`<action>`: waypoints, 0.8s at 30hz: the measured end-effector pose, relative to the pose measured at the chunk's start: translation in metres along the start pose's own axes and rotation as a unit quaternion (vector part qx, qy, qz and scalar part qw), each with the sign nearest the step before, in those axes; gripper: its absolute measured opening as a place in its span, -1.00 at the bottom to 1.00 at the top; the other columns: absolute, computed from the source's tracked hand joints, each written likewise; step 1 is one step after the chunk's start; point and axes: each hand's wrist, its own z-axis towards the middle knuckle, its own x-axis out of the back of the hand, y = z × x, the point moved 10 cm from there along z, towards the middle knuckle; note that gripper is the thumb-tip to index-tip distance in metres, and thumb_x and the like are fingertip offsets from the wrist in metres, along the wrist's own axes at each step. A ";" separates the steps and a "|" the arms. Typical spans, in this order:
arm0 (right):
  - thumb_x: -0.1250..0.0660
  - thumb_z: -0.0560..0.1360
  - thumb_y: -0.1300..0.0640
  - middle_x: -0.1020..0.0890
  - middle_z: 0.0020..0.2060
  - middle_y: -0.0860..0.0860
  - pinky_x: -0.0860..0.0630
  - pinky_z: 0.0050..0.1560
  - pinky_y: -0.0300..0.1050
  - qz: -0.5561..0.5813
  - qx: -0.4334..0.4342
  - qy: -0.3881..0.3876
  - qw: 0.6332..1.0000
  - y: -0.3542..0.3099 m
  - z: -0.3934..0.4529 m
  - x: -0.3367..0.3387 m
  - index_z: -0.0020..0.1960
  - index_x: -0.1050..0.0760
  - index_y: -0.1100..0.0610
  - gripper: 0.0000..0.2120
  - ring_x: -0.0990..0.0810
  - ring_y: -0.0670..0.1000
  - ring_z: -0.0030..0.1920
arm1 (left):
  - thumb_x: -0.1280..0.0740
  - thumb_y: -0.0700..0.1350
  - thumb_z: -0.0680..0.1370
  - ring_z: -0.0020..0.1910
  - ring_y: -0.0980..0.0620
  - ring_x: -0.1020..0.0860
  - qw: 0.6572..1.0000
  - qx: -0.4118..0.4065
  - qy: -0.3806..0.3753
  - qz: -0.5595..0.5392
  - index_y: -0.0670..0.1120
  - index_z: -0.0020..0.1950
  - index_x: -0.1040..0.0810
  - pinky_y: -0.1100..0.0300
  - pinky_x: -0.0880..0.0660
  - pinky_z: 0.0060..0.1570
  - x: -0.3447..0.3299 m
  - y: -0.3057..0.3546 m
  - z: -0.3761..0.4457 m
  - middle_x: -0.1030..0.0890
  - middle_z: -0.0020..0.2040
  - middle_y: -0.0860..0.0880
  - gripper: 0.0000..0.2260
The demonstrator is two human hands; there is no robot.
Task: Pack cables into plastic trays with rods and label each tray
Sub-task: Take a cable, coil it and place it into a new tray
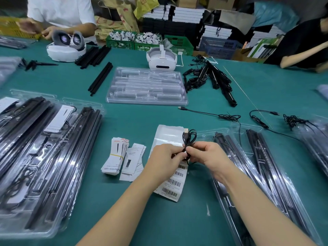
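Green table (159, 112); both hands (166, 156) (206, 157) pinch coiled cable (189, 137) above label sheet (170, 185)

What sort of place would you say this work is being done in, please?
Probably a small packing workshop: clear trays of black rods cover a shared green table, barcode labels lie ready, and boxed stock is stacked behind.

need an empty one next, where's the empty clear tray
In the head view the empty clear tray lies centre, far side of the green table, just in front of the white headset, loose black rods to its left.
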 end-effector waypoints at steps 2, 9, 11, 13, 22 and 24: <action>-0.45 0.48 0.25 -0.72 -0.13 0.17 -0.58 -0.17 -0.20 0.023 -0.015 -0.023 0.999 0.003 0.000 -0.001 -0.05 -0.72 0.10 -0.89 -0.62 0.07 -0.19 | -0.34 -0.08 0.61 -0.28 0.06 -0.46 1.000 -0.009 -0.008 -0.003 0.01 -0.06 -0.71 0.32 -0.34 -0.30 -0.001 0.002 0.000 -0.64 -0.27 -0.01 -0.85; -0.48 0.39 0.29 -0.73 -0.14 0.13 -0.58 -0.18 -0.24 0.039 -0.021 -0.042 0.998 0.001 0.000 0.004 -0.05 -0.69 0.18 -0.85 -0.67 -0.03 -0.19 | -0.33 -0.09 0.61 -0.17 0.06 -0.48 0.998 -0.042 -0.025 0.026 0.02 -0.05 -0.69 0.24 -0.36 -0.23 -0.008 0.005 0.001 -0.59 -0.25 -0.02 -0.86; -0.43 0.44 0.38 -0.72 -0.16 0.11 -0.57 -0.20 -0.24 0.040 -0.002 -0.031 0.999 -0.003 -0.001 0.006 -0.04 -0.67 0.23 -0.86 -0.67 -0.03 -0.20 | -0.35 -0.08 0.59 -0.14 0.13 -0.51 0.999 -0.041 0.002 -0.001 0.20 0.00 -0.64 0.29 -0.39 -0.19 -0.003 0.004 0.003 -0.62 -0.22 0.04 -0.84; -0.40 0.46 0.41 -0.72 -0.17 0.11 -0.57 -0.21 -0.24 0.049 0.009 -0.023 0.999 -0.006 -0.001 0.006 -0.03 -0.65 0.26 -0.86 -0.67 -0.04 -0.22 | -0.36 -0.05 0.57 -0.18 0.21 -0.55 0.999 -0.014 0.009 -0.041 0.35 -0.02 -0.59 0.36 -0.45 -0.20 -0.001 -0.003 0.006 -0.65 -0.20 0.12 -0.77; -0.47 0.39 0.30 -0.72 -0.09 0.18 -0.63 -0.10 -0.18 0.144 0.025 0.077 0.986 -0.011 -0.003 0.023 -0.07 -0.67 0.21 -0.89 -0.71 0.11 -0.14 | -0.37 -0.18 0.59 -0.29 0.05 -0.62 0.963 0.106 -0.018 -0.248 -0.02 0.18 -0.66 0.19 -0.56 -0.22 -0.012 -0.028 0.005 -0.68 -0.22 -0.03 -0.80; -0.44 0.46 0.34 -0.73 -0.10 0.15 -0.63 -0.10 -0.21 0.119 0.046 0.090 0.988 -0.017 -0.006 0.024 -0.13 -0.70 0.14 -0.86 -0.72 0.10 -0.13 | -0.36 -0.18 0.59 -0.36 0.07 -0.60 0.963 0.118 0.010 -0.241 -0.02 0.19 -0.64 0.23 -0.55 -0.28 -0.010 -0.029 0.004 -0.67 -0.23 0.00 -0.80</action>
